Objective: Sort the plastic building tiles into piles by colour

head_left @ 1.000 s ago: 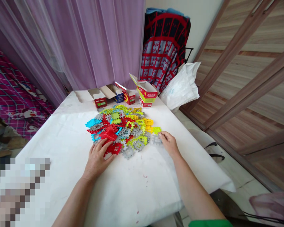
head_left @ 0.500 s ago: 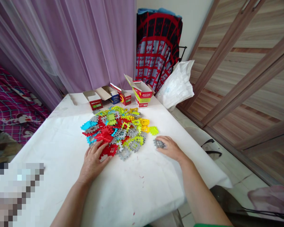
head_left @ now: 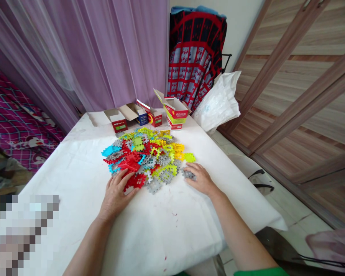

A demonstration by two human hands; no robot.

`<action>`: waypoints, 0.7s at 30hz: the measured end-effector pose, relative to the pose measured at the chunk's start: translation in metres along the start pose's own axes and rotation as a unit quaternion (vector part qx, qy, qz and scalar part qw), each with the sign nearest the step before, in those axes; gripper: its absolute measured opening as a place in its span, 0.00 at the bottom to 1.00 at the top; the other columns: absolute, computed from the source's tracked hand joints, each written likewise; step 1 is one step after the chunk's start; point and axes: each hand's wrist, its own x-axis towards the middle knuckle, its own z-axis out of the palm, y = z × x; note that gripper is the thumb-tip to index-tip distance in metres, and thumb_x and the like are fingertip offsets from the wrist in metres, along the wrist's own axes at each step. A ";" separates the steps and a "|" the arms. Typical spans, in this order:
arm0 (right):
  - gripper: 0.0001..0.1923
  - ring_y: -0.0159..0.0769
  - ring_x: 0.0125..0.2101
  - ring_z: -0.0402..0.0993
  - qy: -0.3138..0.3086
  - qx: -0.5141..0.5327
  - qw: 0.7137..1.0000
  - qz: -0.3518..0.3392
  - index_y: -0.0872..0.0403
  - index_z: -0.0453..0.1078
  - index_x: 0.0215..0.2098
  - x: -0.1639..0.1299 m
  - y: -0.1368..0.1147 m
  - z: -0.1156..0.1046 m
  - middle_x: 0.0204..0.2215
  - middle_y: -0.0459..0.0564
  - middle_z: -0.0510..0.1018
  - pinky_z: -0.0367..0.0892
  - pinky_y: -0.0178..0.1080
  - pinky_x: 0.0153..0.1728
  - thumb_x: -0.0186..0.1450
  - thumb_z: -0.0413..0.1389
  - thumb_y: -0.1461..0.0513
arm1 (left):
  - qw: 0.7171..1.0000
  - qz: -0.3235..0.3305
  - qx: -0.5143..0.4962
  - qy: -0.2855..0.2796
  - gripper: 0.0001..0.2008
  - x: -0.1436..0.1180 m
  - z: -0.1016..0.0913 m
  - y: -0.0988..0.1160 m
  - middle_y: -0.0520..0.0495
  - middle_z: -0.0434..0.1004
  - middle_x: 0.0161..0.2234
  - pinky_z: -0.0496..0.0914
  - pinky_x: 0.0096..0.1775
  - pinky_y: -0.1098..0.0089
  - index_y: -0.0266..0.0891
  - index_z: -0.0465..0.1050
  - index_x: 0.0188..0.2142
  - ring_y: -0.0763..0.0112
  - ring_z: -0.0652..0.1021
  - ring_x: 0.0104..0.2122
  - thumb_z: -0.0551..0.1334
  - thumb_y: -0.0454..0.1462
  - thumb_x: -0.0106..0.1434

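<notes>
Along the right side: wood-panelled doors (head_left: 304,99), tall, tops cut off by the frame. At the back left: purple curtain (head_left: 126,50), in long folds. Centre: bench (head_left: 152,234), one, white-covered. Beyond its far right corner: cloth (head_left: 197,50), red and black, patterned, draped; what it covers is hidden. Beside that: white bag (head_left: 217,103), crumpled.

Mid-bench: pile of notched plastic pieces (head_left: 145,153), red, grey, lime, yellow and blue, overlapping; the lower ones are hidden and the count cannot be told. Behind the pile: open cartons (head_left: 119,125), in a row, flaps raised, insides only partly visible.

Left hand (head_left: 115,196): one, fingers slightly parted, laid against a red piece (head_left: 138,181) at the pile's near left edge. Right hand (head_left: 200,179): one, thumb and fingers closed about a grey piece (head_left: 188,174) just right of the pile; the grasped part is concealed, and whether the piece clears the bench cannot be told. Lime piece (head_left: 189,157): one, just beyond that hand.

Step in hand, as judged: handling a single piece beside the pile. Next move seems to call for a steady pinch on it, with the left hand steadying the rest.

Hard to make out: pixelated patch (head_left: 25,237), lower left.
</notes>
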 end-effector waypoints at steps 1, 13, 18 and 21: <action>0.14 0.45 0.51 0.68 0.013 -0.007 1.000 -0.002 0.50 0.75 0.42 0.000 -0.004 -0.001 0.51 0.52 0.75 0.63 0.49 0.52 0.56 0.60 0.62 | 1.000 0.001 -0.001 0.001 0.25 0.000 0.000 0.000 0.39 0.67 0.58 0.64 0.55 0.50 0.45 0.66 0.57 0.53 0.69 0.56 0.57 0.51 0.63; 0.20 0.48 0.50 0.66 -0.019 -0.079 0.992 -0.092 0.49 0.72 0.50 0.008 -0.077 0.023 0.52 0.54 0.74 0.62 0.52 0.50 0.60 0.61 0.54 | 1.000 -0.004 -0.017 0.004 0.23 0.001 -0.001 0.001 0.41 0.67 0.58 0.64 0.55 0.51 0.47 0.66 0.56 0.55 0.70 0.56 0.58 0.49 0.63; 0.13 0.43 0.48 0.70 0.040 -0.048 0.990 -0.126 0.50 0.74 0.47 0.004 -0.072 0.028 0.49 0.53 0.76 0.65 0.48 0.49 0.67 0.52 0.57 | 1.000 -0.005 -0.013 0.002 0.23 0.001 -0.001 0.002 0.41 0.67 0.58 0.65 0.55 0.51 0.46 0.66 0.56 0.54 0.70 0.56 0.59 0.49 0.62; 0.15 0.39 0.43 0.73 0.108 0.020 0.990 -0.088 0.51 0.74 0.43 0.005 -0.068 0.025 0.42 0.53 0.79 0.67 0.44 0.48 0.70 0.47 0.58 | 1.000 -0.010 -0.013 -0.002 0.23 0.001 -0.002 0.002 0.41 0.67 0.58 0.64 0.55 0.51 0.46 0.66 0.56 0.55 0.69 0.56 0.59 0.49 0.63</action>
